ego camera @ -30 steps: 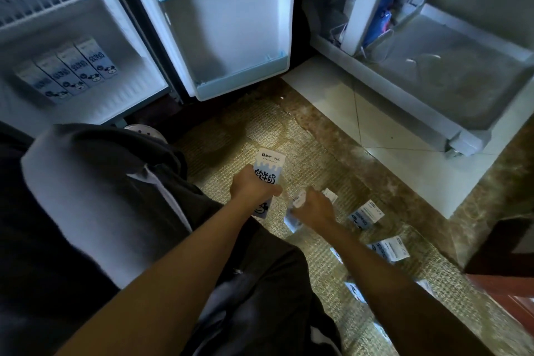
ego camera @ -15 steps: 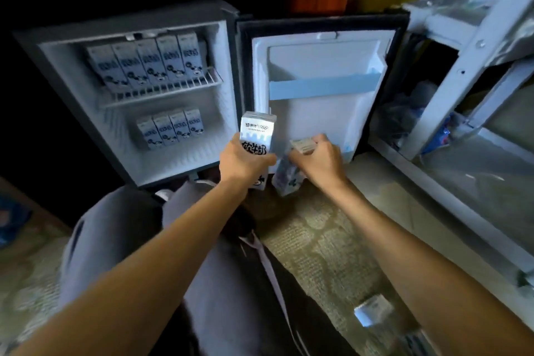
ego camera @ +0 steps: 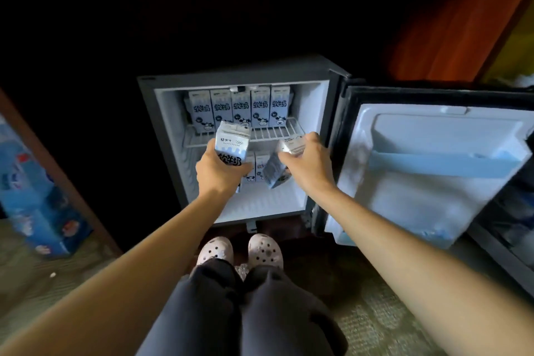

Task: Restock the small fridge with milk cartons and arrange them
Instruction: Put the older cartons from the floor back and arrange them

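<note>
Wears dark trousers [ego camera: 245, 312] and white perforated clogs [ego camera: 215, 250] at 6 o'clock, toes just short of the mini fridge [ego camera: 237, 71], on a woven mat [ego camera: 375, 326]. Reaches both bare forearms in from 7 and 5 o'clock toward the open cabinet.

Grips with the left hand [ego camera: 219, 172], fingers and thumb wrapped round the lower half, an upright milk carton [ego camera: 232, 141]. Shows that carton rising at the hand's 12 o'clock, printed face to the camera, in front of the edge of the wire shelf [ego camera: 277, 133].

Clasps with the right hand [ego camera: 307, 162], fingers curled over the top end, a tilted milk carton [ego camera: 277, 169]. Has this one hanging at the hand's 8 o'clock, top leaning right, base swung down and left, before the lower compartment's opening; cannot tell whether already inside. Holds the two cartons near each other but apart.

Behind them, on the fridge floor, more lower cartons [ego camera: 258, 167], mostly hidden by the hands.

Farther back at 12 o'clock, on the wire shelf, a row of five milk cartons [ego camera: 239, 108], upright, side by side, faces forward.

At 3 o'clock, the fridge door [ego camera: 433, 205] swung wide, with a pale blue door rail [ego camera: 442, 162] across its inner face.

At 9 o'clock, on the floor, a blue printed box [ego camera: 34, 196]. At 1 o'clock, farthest off, an orange curtain [ego camera: 450, 23] in the dark.
</note>
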